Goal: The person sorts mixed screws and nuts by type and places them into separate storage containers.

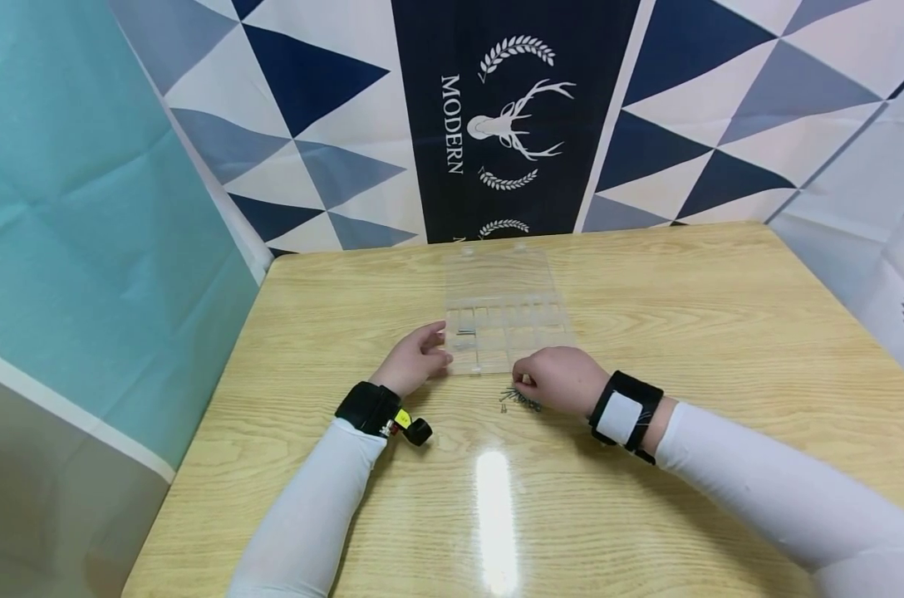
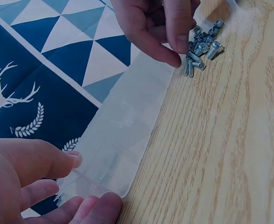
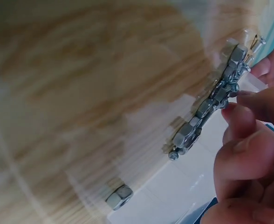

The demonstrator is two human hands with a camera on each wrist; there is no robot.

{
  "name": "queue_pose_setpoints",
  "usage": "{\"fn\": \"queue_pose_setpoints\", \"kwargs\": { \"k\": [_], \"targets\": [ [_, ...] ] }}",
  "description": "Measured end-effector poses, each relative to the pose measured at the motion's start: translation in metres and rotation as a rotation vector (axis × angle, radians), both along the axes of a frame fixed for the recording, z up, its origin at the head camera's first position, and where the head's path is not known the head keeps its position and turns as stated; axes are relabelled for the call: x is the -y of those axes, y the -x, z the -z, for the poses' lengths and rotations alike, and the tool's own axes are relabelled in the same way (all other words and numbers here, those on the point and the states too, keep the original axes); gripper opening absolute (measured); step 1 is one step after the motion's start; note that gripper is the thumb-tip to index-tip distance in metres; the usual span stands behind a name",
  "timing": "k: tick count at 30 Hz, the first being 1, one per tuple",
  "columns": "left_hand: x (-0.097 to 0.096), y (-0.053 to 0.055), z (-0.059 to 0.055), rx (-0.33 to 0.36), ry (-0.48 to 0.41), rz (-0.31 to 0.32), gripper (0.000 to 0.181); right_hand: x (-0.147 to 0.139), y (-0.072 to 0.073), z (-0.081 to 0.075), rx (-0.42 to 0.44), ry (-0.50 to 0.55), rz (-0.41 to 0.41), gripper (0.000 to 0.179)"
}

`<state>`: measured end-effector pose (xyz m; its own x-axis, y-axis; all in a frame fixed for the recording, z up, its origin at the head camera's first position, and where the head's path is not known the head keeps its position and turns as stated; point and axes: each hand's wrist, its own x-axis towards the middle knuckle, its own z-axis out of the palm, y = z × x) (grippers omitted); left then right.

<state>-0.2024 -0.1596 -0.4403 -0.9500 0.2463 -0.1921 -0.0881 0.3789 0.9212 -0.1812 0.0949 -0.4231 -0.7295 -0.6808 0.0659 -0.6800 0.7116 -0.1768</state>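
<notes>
A clear plastic compartment box lies on the table with its lid folded back toward the wall. Silver screws sit in one of its left compartments. My left hand rests against the box's left side, fingers loosely bent and touching its corner in the left wrist view. Just in front of the box is a small pile of metal bolts and nuts. Over this pile my right hand reaches down with bent fingers, thumb and forefinger close together. Whether anything is between those fingertips cannot be made out.
A lone hex nut lies apart from the pile in the right wrist view. Tiny screws lie at the pile's near side. Behind the wooden table hangs a patterned cloth.
</notes>
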Motion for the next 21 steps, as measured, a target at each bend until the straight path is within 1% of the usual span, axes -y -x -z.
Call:
{"fn": "queue_pose_setpoints", "kwargs": {
  "k": [4, 8, 11, 18, 21],
  "targets": [
    [0.001, -0.001, 0.000, 0.006, -0.001, 0.003, 0.062, 0.000, 0.000, 0.000, 0.005, -0.007, -0.001, 0.011],
    [0.000, -0.001, -0.002, 0.013, -0.008, 0.005, 0.062, -0.002, 0.001, 0.001, 0.009, -0.005, -0.005, 0.008],
    [0.000, -0.001, -0.003, 0.007, -0.012, 0.007, 0.062, -0.004, 0.001, 0.001, 0.013, -0.011, -0.001, 0.007],
    [-0.005, -0.019, -0.036, 0.032, -0.021, 0.031, 0.061, -0.008, 0.002, 0.000, 0.041, -0.028, -0.001, 0.013],
    [-0.004, -0.021, -0.037, 0.027, -0.022, 0.036, 0.061, -0.009, 0.002, -0.001, 0.049, -0.034, -0.003, 0.012]
  ]
}}
